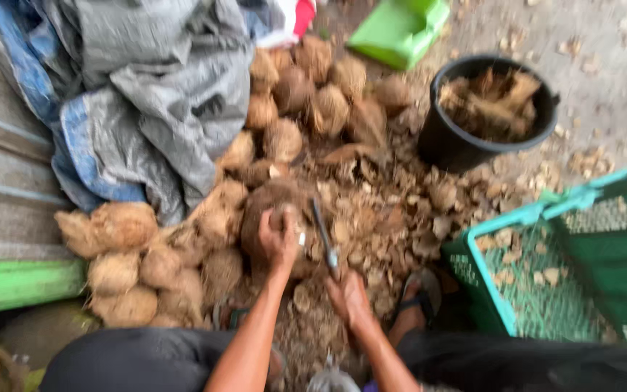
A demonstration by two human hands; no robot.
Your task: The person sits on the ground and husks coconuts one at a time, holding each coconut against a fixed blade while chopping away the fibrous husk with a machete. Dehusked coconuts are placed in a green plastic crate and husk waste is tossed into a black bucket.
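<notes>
Head view. Dark-clad knees fill the lower edge of the frame, with both forearms reaching forward between them over ground strewn with husk chips (386, 218). Left hand (279, 236): fingers curled over the top of a brown husked coconut (266, 210), pressing it down just ahead of the knees. Right hand (348, 296): closed around the handle of a knife (324, 239), whose blade points away from the person and lies just beside the held coconut. Sandalled foot (416, 290): just right of the right hand. Coconut pile (299, 94): beyond and left of the held coconut, against a grey tarpaulin (161, 87). Black bucket (448, 141) of husk: far right. Green crate (502, 290): near right.
</notes>
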